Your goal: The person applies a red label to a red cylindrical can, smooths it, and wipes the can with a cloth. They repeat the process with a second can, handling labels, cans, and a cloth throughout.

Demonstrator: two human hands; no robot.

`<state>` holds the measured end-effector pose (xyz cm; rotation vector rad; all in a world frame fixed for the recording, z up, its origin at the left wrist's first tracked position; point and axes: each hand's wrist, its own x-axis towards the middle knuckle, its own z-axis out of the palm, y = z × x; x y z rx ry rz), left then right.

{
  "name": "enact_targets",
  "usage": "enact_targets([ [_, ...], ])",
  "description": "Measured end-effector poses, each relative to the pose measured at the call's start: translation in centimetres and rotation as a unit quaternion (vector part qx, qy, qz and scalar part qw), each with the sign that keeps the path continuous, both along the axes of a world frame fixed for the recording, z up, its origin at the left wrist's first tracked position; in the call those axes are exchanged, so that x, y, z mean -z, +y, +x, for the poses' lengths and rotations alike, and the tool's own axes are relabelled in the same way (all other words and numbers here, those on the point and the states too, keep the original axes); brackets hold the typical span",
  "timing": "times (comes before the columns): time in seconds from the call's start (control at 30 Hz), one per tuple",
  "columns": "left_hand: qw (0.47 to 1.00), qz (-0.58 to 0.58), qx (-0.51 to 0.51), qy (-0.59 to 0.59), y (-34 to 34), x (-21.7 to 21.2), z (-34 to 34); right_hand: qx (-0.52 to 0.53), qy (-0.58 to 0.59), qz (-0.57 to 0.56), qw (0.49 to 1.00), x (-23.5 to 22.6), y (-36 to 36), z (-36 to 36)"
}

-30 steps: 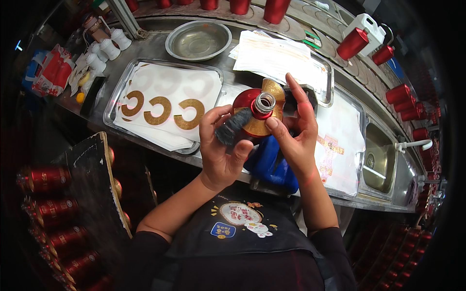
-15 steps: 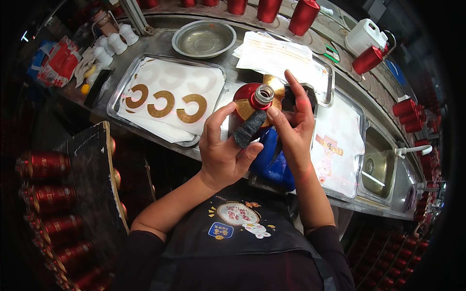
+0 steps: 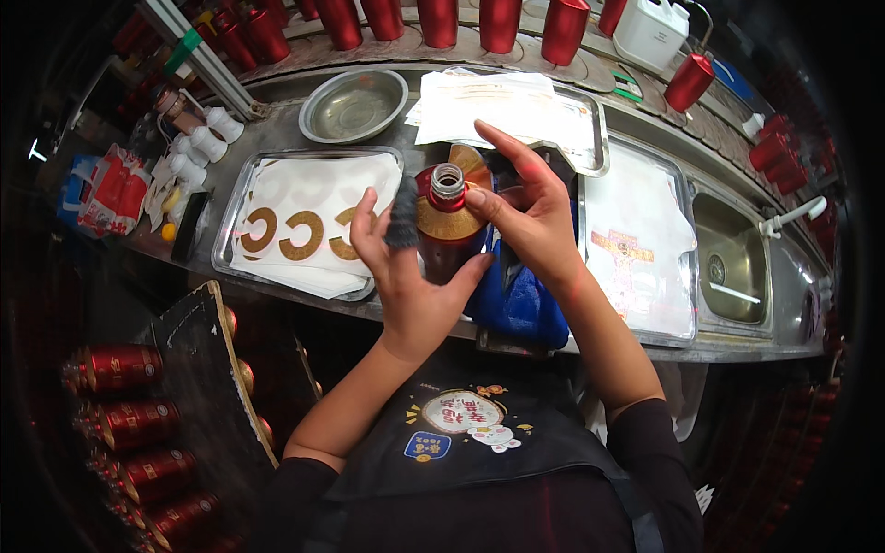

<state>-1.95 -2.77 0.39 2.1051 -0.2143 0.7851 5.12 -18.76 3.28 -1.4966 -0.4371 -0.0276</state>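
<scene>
While the left hand (image 3: 406, 276) wraps the red bottle (image 3: 444, 235) from below, steadying it above the bench (image 3: 277, 134) edge, the right hand (image 3: 525, 217) pinches the gold collar label (image 3: 452, 219) at its neck, fingers pressed on it, apparently smoothing it. More labels (image 3: 300, 235) wait on the tray (image 3: 230, 230) alongside.

Steel counter (image 3: 277, 129) with trays (image 3: 230, 244), bowl (image 3: 353, 106)

Bottle (image 3: 449, 226) between trays (image 3: 241, 226) (basin (image 3: 353, 104) behind), sink (image 3: 737, 267) right.
</scene>
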Motion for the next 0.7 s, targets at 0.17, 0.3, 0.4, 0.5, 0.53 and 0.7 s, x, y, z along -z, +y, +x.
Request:
enact_targets([
  [0.17, 0.986, -0.08, 0.102, 0.106, 1.2, -0.5, 2.9, 0.004, -0.001, 0.111, 0.994, 0.1, 0.6, 0.5],
  [0.3, 0.844, -0.351, 0.318, 0.251, 4.2, -2.1, 4.4, 0.0, 0.019, 0.11, 0.994, 0.3, 0.3, 0.0],
  [0.4, 0.966, -0.074, 0.207, 0.138, 4.0, -2.1, 4.1, -0.001, 0.027, 0.072, 0.997, 0.3, -0.1, -0.5],
  [0.5, 0.96, -0.103, 0.199, 0.168, 3.2, -1.7, 4.1, 0.006, 0.062, 0.103, 0.993, 0.1, -0.2, -0.7],
  [0.53, 0.946, -0.131, 0.242, 0.173, 3.4, -1.7, 4.4, 0.011, 0.075, 0.121, 0.99, 0.0, -0.2, -0.8],
  [0.7, 0.872, -0.303, 0.336, 0.186, 3.8, -1.9, 4.7, 0.029, 0.048, 0.092, 0.994, -0.1, -0.3, -1.3],
])
